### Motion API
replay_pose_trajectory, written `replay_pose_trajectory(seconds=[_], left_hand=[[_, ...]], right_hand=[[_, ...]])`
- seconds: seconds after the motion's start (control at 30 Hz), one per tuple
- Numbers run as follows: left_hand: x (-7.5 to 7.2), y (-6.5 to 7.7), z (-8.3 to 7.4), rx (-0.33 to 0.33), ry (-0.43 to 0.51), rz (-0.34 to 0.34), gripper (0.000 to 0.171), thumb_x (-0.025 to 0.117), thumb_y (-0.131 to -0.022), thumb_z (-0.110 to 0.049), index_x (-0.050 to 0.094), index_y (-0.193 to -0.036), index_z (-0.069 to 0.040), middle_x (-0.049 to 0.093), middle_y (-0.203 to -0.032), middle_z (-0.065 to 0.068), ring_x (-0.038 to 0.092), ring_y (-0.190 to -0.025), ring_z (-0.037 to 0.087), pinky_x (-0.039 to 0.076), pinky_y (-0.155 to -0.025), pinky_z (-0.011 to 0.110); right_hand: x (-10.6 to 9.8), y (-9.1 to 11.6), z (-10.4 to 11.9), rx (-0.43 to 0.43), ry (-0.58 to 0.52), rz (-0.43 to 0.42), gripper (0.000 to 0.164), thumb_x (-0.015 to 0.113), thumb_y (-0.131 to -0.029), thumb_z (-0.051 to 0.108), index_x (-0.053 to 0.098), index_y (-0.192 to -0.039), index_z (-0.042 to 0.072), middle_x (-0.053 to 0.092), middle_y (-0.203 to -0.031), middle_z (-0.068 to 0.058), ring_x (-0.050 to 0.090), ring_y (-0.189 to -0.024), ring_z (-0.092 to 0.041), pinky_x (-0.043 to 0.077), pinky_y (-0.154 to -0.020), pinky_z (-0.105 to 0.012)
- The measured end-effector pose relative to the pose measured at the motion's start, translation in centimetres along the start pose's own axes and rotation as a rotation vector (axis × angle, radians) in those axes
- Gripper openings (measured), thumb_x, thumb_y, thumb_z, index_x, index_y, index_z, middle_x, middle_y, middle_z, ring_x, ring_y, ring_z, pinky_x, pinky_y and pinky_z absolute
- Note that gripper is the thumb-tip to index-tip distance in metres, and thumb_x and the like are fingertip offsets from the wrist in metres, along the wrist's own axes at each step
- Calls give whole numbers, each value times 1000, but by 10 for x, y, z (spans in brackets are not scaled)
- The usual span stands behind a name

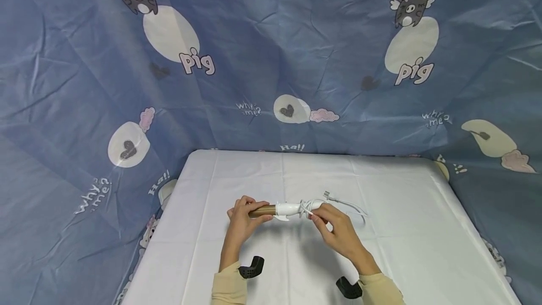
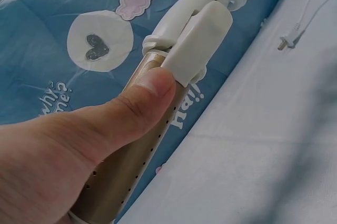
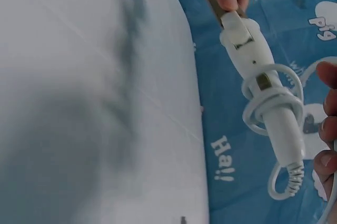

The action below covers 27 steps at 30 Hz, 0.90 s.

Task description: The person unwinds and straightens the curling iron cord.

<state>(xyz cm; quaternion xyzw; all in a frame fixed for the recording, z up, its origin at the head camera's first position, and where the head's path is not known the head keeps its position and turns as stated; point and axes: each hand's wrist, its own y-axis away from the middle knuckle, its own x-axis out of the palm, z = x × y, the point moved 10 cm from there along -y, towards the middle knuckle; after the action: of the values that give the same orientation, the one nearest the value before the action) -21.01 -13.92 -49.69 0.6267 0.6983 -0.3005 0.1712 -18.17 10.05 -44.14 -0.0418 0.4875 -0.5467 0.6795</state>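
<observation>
A curling iron point(image 1: 289, 209) with a white handle and gold barrel is held level over the table. My left hand point(image 1: 242, 220) grips the barrel, and in the left wrist view its thumb point(image 2: 158, 83) lies along the gold surface by the white clamp lever point(image 2: 202, 42). The white power cord point(image 3: 274, 100) winds in several loops around the handle. Beside the handle's cord end, my right hand point(image 1: 336, 229) pinches a length of this cord; its fingertips point(image 3: 327, 129) show at the edge of the right wrist view. The cord's two-pin plug point(image 2: 287, 41) lies on the table.
A white cloth covers the table point(image 1: 237, 173). Behind and beside it hangs a blue curtain point(image 1: 254, 60) printed with pigs and words. Black wrist-worn devices point(image 1: 252, 268) sit at both sleeves.
</observation>
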Motion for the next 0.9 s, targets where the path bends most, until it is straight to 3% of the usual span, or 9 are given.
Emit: replay_pose_trajectory(seconds=[0.2,0.53,0.73,0.9], left_hand=[[0,0,2,-4,1,21,40,81,-66,-38,74,-104,-29,54,-98,-3,43,-90,16,17,-88,42],[-1,1,2,10,3,27,40,81,-65,-40,74,-103,-30,55,-97,-4,42,-89,14,18,-88,43],[-1,1,3,20,-11,35,39,80,-65,-42,74,-102,-32,55,-97,-5,42,-90,14,19,-88,43],[-2,1,4,11,-19,41,39,80,-65,-42,73,-103,-33,54,-97,-5,42,-90,14,19,-88,43]], right_hand=[[-5,-10,3,-80,25,-7,11,67,-86,8,70,-92,16,57,-83,13,50,-73,0,40,-67,-12],[-9,-20,-3,-103,-51,-42,9,67,-85,4,70,-86,12,53,-78,12,45,-72,-1,38,-65,-13],[-6,-24,-10,-51,-93,-24,10,65,-86,4,70,-86,12,57,-81,11,55,-78,-1,48,-71,-12],[-6,-27,-13,-33,-87,-7,9,65,-88,7,70,-86,14,57,-81,11,53,-76,-1,47,-69,-11]])
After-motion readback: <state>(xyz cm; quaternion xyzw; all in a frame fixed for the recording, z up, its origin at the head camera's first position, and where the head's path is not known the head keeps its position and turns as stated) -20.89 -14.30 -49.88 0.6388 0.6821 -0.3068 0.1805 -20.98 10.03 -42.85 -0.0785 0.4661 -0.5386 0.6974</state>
